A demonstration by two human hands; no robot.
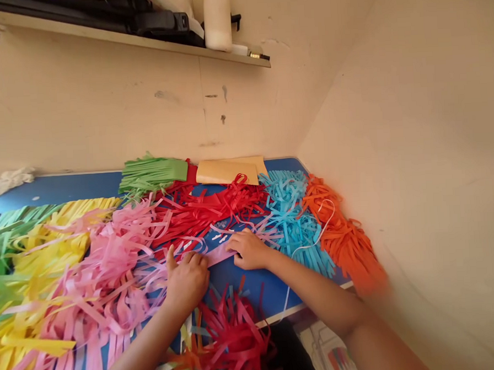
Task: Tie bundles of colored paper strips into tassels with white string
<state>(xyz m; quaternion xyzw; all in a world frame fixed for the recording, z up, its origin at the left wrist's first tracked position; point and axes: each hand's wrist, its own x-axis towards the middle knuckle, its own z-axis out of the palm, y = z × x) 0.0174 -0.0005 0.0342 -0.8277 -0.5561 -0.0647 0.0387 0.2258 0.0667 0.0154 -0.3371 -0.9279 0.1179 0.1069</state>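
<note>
A lilac paper fringe [221,255] lies across the blue table in front of me, its uncut band stretched flat between my hands. On its left end, my left hand [188,281] has its fingers curled on the band with the thumb sticking up. My right hand [249,250] pinches the right end, fingers bent down towards the table. Loose lilac strips spread out beyond both hands. Close behind are red paper fringes [194,212], and pink fringes [110,253] lie left of my left hand. Light blue fringes [292,221] are just right of my right hand.
Orange fringes [344,232] hang over the table's right end by the wall. Yellow fringes [63,239] lie left, a green fringe [155,174] and folded tan paper [225,170] at the back. A white string [314,243] crosses the blue fringes. Dark red fringes [238,334] sit at the front edge.
</note>
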